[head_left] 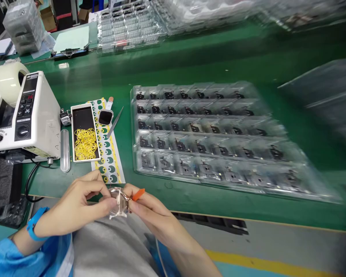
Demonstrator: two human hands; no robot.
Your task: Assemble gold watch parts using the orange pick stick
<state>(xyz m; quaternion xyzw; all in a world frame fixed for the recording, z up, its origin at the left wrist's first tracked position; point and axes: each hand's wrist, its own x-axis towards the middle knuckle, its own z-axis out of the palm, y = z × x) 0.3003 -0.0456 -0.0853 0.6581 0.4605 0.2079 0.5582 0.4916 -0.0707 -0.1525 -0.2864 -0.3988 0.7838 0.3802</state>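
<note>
Close to my body at the bench's front edge, my left hand [88, 204] and my right hand [150, 209] both grip a small, shiny round part like a watch case [119, 202], with pale lugs and a rose-gold side. My left thumb and fingers pinch its left side. The right fingers close on its other side, where an orange tab [138, 194] sticks out. Fine details are too small to make out. Just beyond lies a white sheet with yellow and green die-cut shapes [111, 163], bearing a square watch [105, 116] and tweezers [115, 122].
A white box [99, 153] of yellow cut-out pieces [85, 144] stands beside the tape dispenser [46, 115]. To the right, a clear compartment tray [167, 175] holds many black parts. More clear trays [129, 27] and a clipboard [72, 40] lie at the back.
</note>
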